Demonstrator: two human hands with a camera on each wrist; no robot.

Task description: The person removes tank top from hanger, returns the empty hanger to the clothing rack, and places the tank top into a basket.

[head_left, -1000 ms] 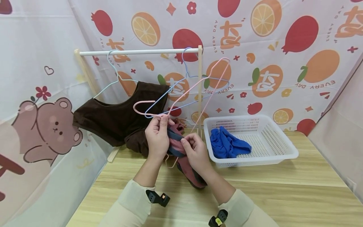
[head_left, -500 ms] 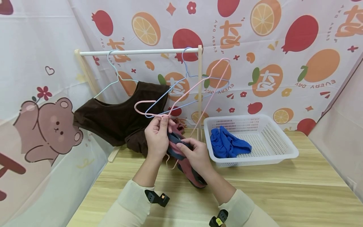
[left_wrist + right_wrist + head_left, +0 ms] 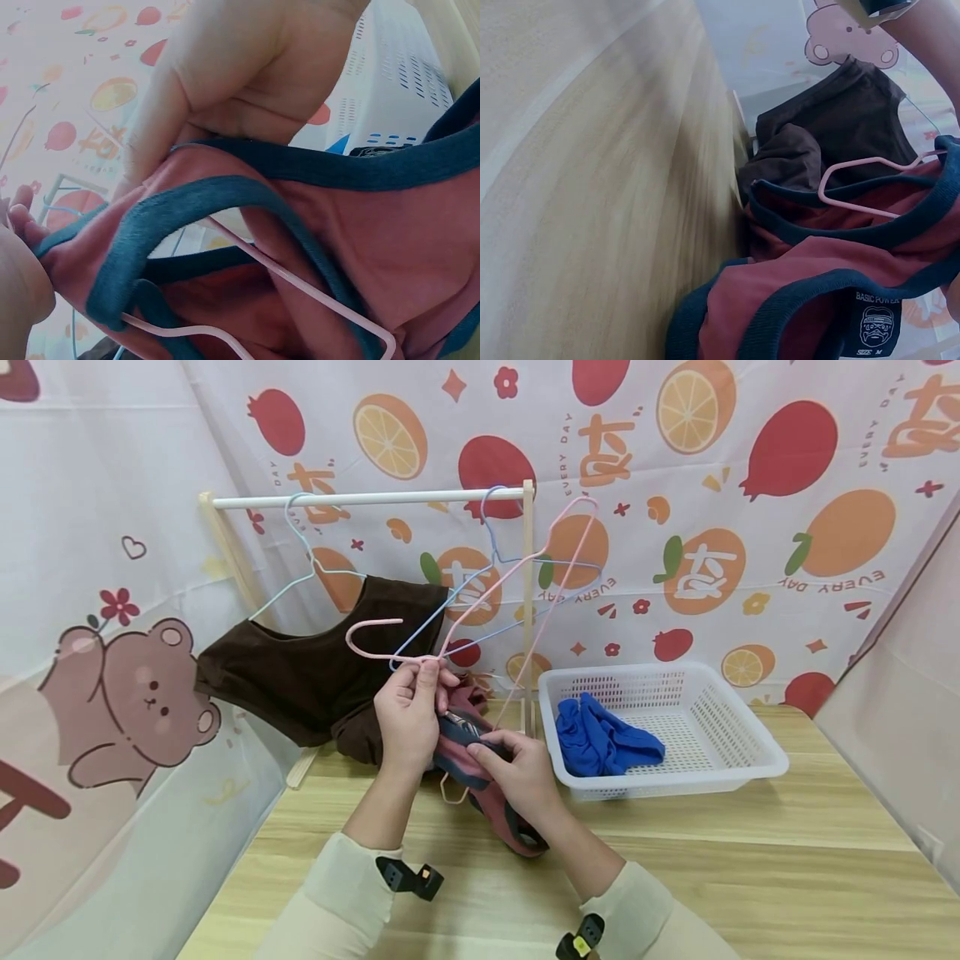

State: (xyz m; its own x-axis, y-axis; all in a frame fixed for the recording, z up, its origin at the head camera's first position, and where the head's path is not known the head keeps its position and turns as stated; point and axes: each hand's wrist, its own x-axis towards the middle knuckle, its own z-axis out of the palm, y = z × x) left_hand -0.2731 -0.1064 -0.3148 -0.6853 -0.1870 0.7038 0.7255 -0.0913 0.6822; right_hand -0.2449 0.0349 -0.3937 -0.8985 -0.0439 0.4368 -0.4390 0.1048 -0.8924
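Observation:
In the head view my left hand point(image 3: 408, 714) pinches a pink hanger point(image 3: 375, 623) just below its hook, thumb on top. The hanger is tilted, its hook pointing left. A dusty-red sleeveless top point(image 3: 501, 814) with dark teal trim droops below my hands. My right hand point(image 3: 525, 777) pinches that top by its trimmed edge. One end of the hanger point(image 3: 300, 282) passes through an opening of the top in the left wrist view. The right wrist view shows a dark neck label point(image 3: 877, 330) inside the top; the right hand is mostly cut off there.
A rack with a white rail point(image 3: 390, 498) stands behind. A brown top point(image 3: 315, 672) hangs there on a mint hanger point(image 3: 288, 587), beside a blue hanger point(image 3: 491, 539). At right, a white basket point(image 3: 720, 781) holds blue cloth point(image 3: 600, 739) on the wooden table point(image 3: 675, 877).
My left hand and the pink hanger have shifted slightly left and up. The top's trimmed edge has turned between my hands, and my right hand keeps its pinch further along the cloth.

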